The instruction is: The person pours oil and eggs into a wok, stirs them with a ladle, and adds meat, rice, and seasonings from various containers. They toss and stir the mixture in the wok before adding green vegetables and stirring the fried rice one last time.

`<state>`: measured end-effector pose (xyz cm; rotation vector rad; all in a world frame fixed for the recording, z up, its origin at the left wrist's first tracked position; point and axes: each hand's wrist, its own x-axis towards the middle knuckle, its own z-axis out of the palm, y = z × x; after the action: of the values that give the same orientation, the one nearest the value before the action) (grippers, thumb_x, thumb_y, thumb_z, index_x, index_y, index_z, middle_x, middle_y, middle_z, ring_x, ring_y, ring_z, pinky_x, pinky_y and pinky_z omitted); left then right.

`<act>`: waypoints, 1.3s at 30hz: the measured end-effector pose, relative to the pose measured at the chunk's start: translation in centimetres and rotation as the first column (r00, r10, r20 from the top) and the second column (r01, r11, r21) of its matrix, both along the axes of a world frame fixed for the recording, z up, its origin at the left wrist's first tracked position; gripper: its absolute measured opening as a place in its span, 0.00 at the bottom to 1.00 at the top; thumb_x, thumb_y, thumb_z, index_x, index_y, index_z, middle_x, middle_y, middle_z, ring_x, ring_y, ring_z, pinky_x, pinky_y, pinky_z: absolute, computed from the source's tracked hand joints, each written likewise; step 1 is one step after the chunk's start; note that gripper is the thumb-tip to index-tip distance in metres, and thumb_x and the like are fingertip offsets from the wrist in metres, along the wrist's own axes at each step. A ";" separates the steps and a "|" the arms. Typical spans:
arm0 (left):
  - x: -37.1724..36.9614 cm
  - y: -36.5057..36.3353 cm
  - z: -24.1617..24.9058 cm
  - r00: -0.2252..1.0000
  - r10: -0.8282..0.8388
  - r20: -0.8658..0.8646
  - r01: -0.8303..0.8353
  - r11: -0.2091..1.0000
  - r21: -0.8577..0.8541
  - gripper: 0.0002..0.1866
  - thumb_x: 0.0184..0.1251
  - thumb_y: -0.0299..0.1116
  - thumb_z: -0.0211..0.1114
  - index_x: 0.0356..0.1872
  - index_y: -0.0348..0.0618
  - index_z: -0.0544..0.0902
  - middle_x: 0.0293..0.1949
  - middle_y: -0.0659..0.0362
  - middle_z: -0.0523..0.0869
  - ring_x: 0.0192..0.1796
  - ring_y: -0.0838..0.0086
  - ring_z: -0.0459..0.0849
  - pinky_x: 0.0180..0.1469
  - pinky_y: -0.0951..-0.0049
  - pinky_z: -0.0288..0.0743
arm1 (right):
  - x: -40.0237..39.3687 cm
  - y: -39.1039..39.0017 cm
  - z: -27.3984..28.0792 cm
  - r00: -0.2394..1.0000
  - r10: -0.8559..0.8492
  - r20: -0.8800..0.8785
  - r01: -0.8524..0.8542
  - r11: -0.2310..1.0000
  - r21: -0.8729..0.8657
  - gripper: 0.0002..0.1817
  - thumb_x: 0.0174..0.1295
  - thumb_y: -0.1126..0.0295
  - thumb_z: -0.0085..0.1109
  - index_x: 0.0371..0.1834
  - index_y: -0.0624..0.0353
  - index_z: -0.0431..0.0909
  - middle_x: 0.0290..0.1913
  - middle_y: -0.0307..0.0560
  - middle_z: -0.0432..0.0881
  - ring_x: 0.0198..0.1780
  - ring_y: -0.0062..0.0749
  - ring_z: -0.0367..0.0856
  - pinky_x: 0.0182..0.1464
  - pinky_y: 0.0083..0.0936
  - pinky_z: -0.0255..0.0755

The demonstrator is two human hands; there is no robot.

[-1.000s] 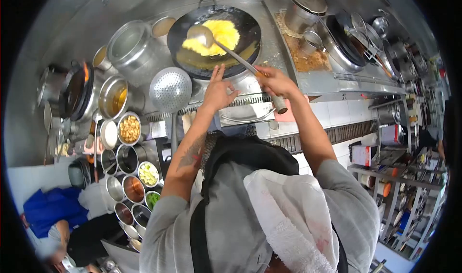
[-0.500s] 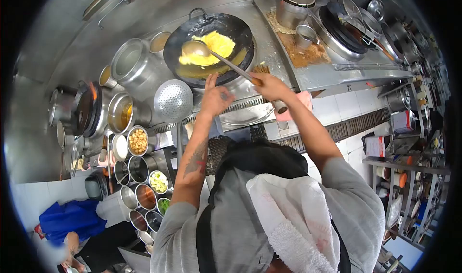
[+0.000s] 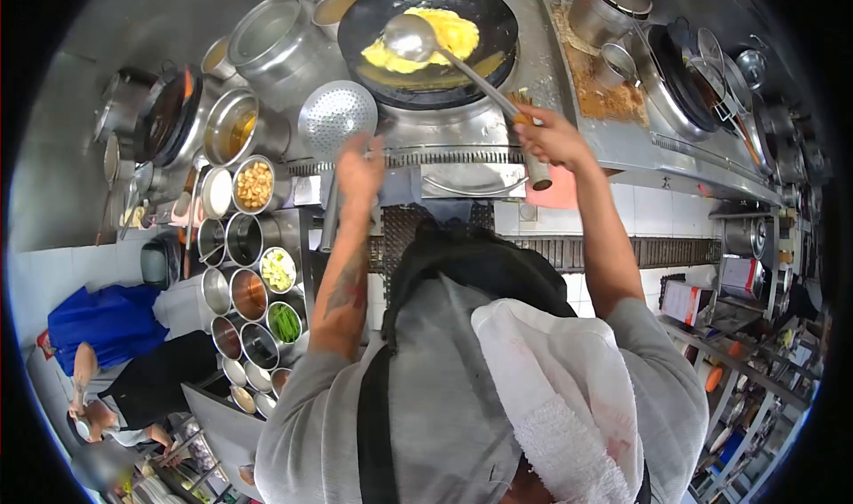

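My right hand [image 3: 553, 138] grips the wooden end of a long-handled metal ladle [image 3: 409, 38]. The ladle's bowl rests over a yellow sheet of egg [image 3: 453, 31] in a black wok [image 3: 369, 11] on the stove. My left hand [image 3: 360, 173], blurred by motion, is just below the head of a perforated skimmer [image 3: 338, 117] and beside its handle; its fingers are smeared. A bamboo brush [image 3: 536, 162] lies under my right hand at the stove's front edge.
Left of the wok stand a large steel pot [image 3: 267, 31], a pot of oil [image 3: 231, 129] and a bowl of browned cubes [image 3: 254, 184]. Cut green vegetables [image 3: 284, 323] fill a tub below. Another person [image 3: 124, 415] is at lower left. Pans and strainers crowd the right counter.
My left hand has moved from the wok's front rim down and left to the skimmer. My right hand still holds the ladle over the egg. The whole view has shifted.
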<state>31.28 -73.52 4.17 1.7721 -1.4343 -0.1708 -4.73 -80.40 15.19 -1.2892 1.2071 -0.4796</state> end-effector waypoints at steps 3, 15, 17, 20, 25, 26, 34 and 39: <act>5.1 3.9 -5.3 0.951 0.181 0.250 -0.231 0.954 0.189 0.28 0.60 0.55 0.70 0.34 0.32 0.84 0.37 0.42 0.87 0.45 0.47 0.86 0.51 0.54 0.78 | -0.2 1.6 2.6 0.969 -0.101 -0.227 0.060 0.982 -0.178 0.25 0.66 0.67 0.57 0.67 0.54 0.73 0.26 0.40 0.77 0.18 0.21 0.72 0.20 0.23 0.69; 4.4 3.3 -7.2 0.873 -0.016 0.487 -0.233 0.864 0.446 0.38 0.48 0.64 0.72 0.39 0.31 0.81 0.34 0.45 0.88 0.37 0.51 0.88 0.44 0.56 0.81 | 1.7 -0.2 1.2 0.982 -0.166 0.088 0.156 0.981 0.116 0.29 0.66 0.68 0.57 0.71 0.60 0.68 0.25 0.40 0.75 0.19 0.22 0.72 0.18 0.24 0.64; 4.7 3.2 -6.5 0.872 0.012 0.489 -0.309 0.789 0.532 0.36 0.49 0.63 0.72 0.42 0.35 0.84 0.38 0.46 0.89 0.41 0.53 0.88 0.46 0.55 0.79 | 3.7 -0.3 0.8 0.883 -0.190 -0.430 -0.003 0.913 -0.408 0.28 0.65 0.68 0.58 0.70 0.57 0.70 0.28 0.42 0.79 0.19 0.21 0.74 0.20 0.25 0.66; 4.2 3.1 -6.6 0.841 -0.070 0.536 -0.304 0.759 0.576 0.34 0.49 0.63 0.72 0.44 0.39 0.86 0.41 0.47 0.89 0.44 0.53 0.88 0.48 0.54 0.78 | 9.0 -4.6 -3.6 0.874 -0.334 -0.351 0.100 0.833 -0.544 0.27 0.65 0.66 0.59 0.69 0.55 0.72 0.29 0.43 0.81 0.19 0.21 0.74 0.21 0.25 0.68; 5.4 3.2 -7.7 0.748 0.010 -0.663 0.359 0.835 0.418 0.22 0.68 0.46 0.61 0.52 0.39 0.84 0.45 0.46 0.88 0.44 0.52 0.87 0.47 0.55 0.81 | 5.8 -0.8 0.3 0.988 -0.157 0.012 0.157 0.988 0.003 0.29 0.65 0.64 0.61 0.70 0.54 0.72 0.28 0.41 0.80 0.16 0.20 0.71 0.20 0.23 0.66; 4.9 3.3 -6.8 0.742 0.012 -0.671 0.365 0.832 0.418 0.22 0.68 0.46 0.61 0.52 0.39 0.84 0.45 0.46 0.88 0.44 0.52 0.87 0.47 0.55 0.81 | 4.5 1.1 1.8 0.982 -0.161 -0.102 0.163 0.986 0.016 0.29 0.65 0.64 0.61 0.70 0.54 0.71 0.29 0.44 0.81 0.18 0.24 0.74 0.23 0.25 0.69; -1.8 -4.3 0.3 -0.412 0.305 -0.858 0.706 0.703 -0.089 0.24 0.68 0.41 0.53 0.63 0.41 0.73 0.50 0.44 0.82 0.49 0.55 0.83 0.48 0.54 0.80 | 11.5 -3.0 -1.4 0.827 -0.365 -0.428 0.045 0.802 -0.596 0.24 0.62 0.69 0.55 0.61 0.64 0.74 0.42 0.66 0.84 0.45 0.60 0.84 0.49 0.46 0.77; -6.2 -13.5 1.3 -0.352 0.441 -0.826 0.492 0.838 0.237 0.20 0.64 0.43 0.56 0.50 0.38 0.76 0.42 0.45 0.80 0.48 0.52 0.81 0.43 0.55 0.78 | 7.2 1.8 1.1 0.976 -0.128 -0.174 0.117 0.991 -0.073 0.30 0.62 0.67 0.58 0.70 0.59 0.70 0.33 0.63 0.84 0.34 0.54 0.86 0.39 0.39 0.77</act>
<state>25.06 -87.03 5.44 0.9671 0.1477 -1.9245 2.43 -78.55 16.26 -1.3379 1.4378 -0.5018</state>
